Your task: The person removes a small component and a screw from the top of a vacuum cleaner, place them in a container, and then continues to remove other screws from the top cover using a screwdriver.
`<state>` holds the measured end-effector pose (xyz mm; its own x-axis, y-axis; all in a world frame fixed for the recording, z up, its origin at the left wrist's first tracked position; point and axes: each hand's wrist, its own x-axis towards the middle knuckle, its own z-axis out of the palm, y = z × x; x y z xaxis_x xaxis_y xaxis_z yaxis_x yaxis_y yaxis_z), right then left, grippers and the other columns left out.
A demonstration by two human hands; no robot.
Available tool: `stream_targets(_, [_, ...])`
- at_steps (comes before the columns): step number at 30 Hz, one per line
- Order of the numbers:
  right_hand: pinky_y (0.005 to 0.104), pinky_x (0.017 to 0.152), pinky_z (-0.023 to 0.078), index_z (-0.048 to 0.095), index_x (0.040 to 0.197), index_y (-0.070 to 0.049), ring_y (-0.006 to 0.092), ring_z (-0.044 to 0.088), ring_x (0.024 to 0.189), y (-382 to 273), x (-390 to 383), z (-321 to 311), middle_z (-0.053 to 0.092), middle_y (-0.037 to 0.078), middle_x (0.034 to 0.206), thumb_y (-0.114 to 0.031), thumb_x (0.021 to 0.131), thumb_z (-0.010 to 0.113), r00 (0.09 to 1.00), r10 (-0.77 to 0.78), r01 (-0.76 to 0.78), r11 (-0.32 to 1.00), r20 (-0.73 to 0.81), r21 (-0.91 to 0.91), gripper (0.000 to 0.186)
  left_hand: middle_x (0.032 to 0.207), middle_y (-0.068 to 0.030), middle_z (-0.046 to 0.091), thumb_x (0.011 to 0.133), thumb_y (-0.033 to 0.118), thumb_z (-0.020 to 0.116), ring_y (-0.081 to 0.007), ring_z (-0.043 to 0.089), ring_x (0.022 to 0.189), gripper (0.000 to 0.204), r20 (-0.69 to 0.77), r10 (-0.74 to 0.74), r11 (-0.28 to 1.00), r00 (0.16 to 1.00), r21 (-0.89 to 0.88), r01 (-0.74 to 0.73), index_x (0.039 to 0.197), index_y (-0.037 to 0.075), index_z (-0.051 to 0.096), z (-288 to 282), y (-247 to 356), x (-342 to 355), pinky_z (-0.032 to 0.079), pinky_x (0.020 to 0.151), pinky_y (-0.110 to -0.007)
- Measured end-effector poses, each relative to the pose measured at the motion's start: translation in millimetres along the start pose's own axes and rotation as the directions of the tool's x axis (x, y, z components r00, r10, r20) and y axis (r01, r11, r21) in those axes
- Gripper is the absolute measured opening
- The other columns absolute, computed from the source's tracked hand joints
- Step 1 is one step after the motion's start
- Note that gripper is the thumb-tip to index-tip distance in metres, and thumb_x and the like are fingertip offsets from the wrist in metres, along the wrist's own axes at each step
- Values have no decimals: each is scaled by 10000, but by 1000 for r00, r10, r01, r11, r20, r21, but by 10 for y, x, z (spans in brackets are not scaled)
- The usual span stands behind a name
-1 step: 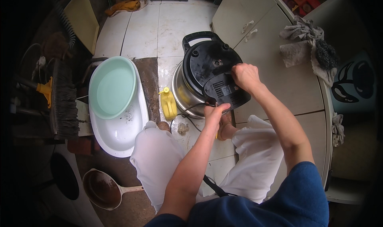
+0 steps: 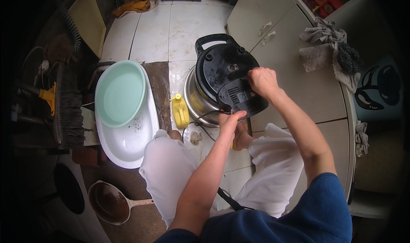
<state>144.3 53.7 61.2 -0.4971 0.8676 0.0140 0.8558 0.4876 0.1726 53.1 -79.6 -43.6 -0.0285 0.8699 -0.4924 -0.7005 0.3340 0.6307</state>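
In front of me is an electric appliance [image 2: 218, 70], its black base with vents, a label and round feet facing up. A black loop handle [image 2: 215, 38] sticks out at its far end. Below the base shows a shiny metal round body or vessel [image 2: 192, 95]; I cannot tell if they are one piece. My left hand [image 2: 230, 120] grips the near lower edge of the base, thumb on top, by a black cord [image 2: 203, 116]. My right hand [image 2: 262, 80] is closed against the base's right side. Whatever its fingers hold is hidden.
Left of the appliance stands a yellow jug [image 2: 180, 112]. A pale green basin [image 2: 99, 91] rests in a white tub [image 2: 149, 114]. Nearer lies a brown pan [image 2: 109, 203]. Cabinets [image 2: 294, 76] with rags [image 2: 316, 57] flank the right; a mop or brush head [image 2: 68, 110] is far left.
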Motion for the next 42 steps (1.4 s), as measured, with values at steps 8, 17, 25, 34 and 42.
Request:
stream_targets(8, [426,654,534,685,729,-34,346,667,742,-25,41,-53,672,160,775,-76,695,625,997,-54,51,998,-61,-42,81,770,33,624,654,123,754,-47,443,505,289,-6,-12,1000,1000,0,12,918,96,640,-3,-19,23,233,404,-217])
stream_targets(17, [416,760,546,712,830,3,362,660,872,-134,-46,-115,643,220,952,-63,689,681,995,39,-29,994,87,-104,159,779,21,634,653,103,754,-58,472,511,278,-10,-10,1000,1000,-11,10,909,89,646,-12,-45,40,261,414,-216])
stream_targets(25, [413,706,548,709,790,-7,344,684,820,-186,-14,-299,683,205,840,-25,633,715,977,130,-119,990,167,-75,158,861,-40,670,668,64,748,-129,630,718,293,-2,25,998,1000,-62,-25,943,32,651,-48,-137,112,456,586,-239])
stream_targets(34, [462,697,527,686,788,-25,393,646,795,-166,-29,-198,664,205,824,-114,740,641,996,87,-88,994,11,69,111,865,-61,675,674,64,747,-145,647,732,280,6,22,999,1000,-47,-22,932,7,653,-70,-198,161,486,635,-246])
stream_targets(42, [475,687,523,661,767,-5,401,637,798,-205,-57,-87,633,196,866,-72,753,605,992,87,-77,991,-86,113,89,828,-17,666,651,117,770,-107,612,665,283,-32,-2,1000,999,0,2,907,57,664,-60,-136,116,392,521,-227])
